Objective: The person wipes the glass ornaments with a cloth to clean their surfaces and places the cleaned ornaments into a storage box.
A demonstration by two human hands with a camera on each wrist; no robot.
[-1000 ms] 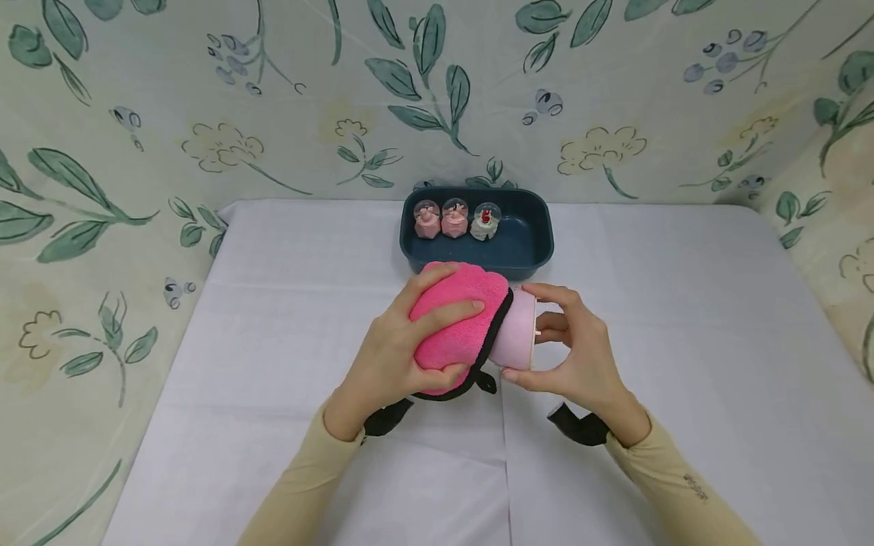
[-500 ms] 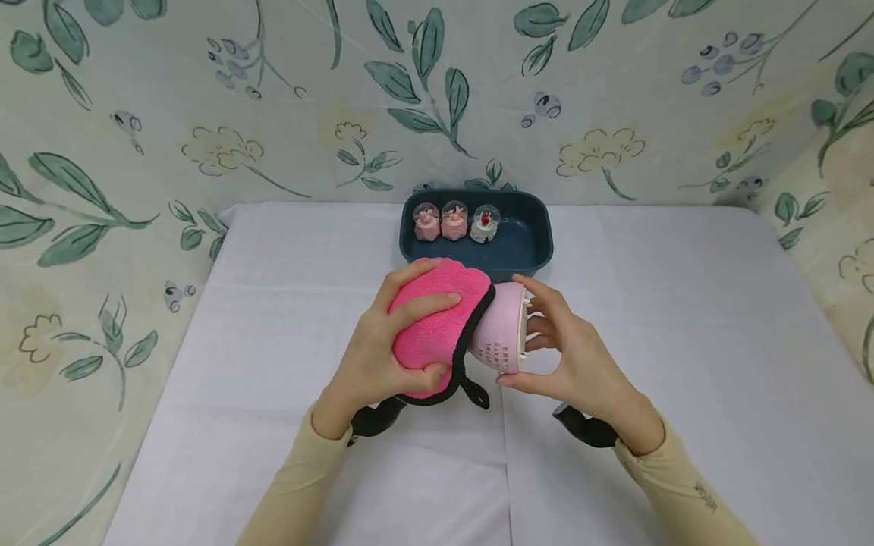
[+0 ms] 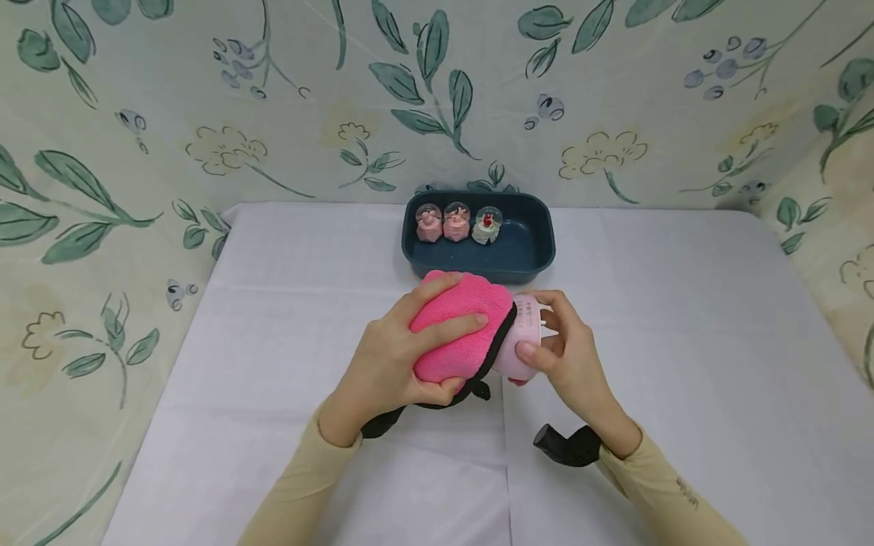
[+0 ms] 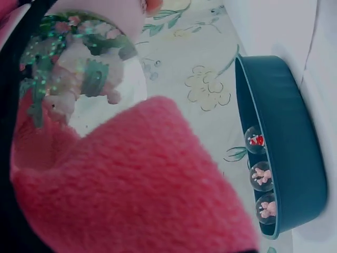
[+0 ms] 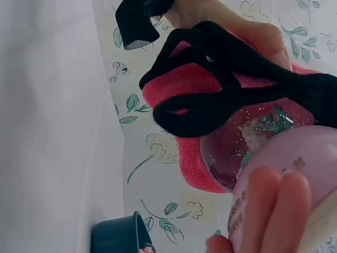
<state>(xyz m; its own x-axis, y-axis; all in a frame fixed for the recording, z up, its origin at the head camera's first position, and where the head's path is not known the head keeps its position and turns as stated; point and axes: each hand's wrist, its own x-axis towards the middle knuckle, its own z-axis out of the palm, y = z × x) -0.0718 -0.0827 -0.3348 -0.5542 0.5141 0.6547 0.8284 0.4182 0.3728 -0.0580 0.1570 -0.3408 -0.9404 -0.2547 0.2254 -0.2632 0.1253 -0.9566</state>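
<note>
A large snow globe has a pale pink base (image 3: 522,334) with rows of small marks. Its clear dome (image 4: 87,79) holds glitter and a white figure, seen in the left wrist view. Wrapped around the dome is a bright pink plush cloth (image 3: 467,294) with black edging and a black loop (image 5: 189,113). My left hand (image 3: 389,353) grips the cloth and dome from the left, fingers spread over the top. From the right, my right hand (image 3: 576,364) holds the base, thumb against its near side. The globe lies on its side, dome to the left.
A dark teal tray (image 3: 529,235) stands behind my hands at the table's back edge. In its left part sit two pink mini globes (image 3: 456,222) and a white one (image 3: 487,226). White cloth (image 3: 273,318) covers the table; a floral cloth (image 3: 307,98) hangs behind.
Both hands went slightly left, then back right with the globe. The base has turned within the cloth, and my right thumb has moved up onto its side.
</note>
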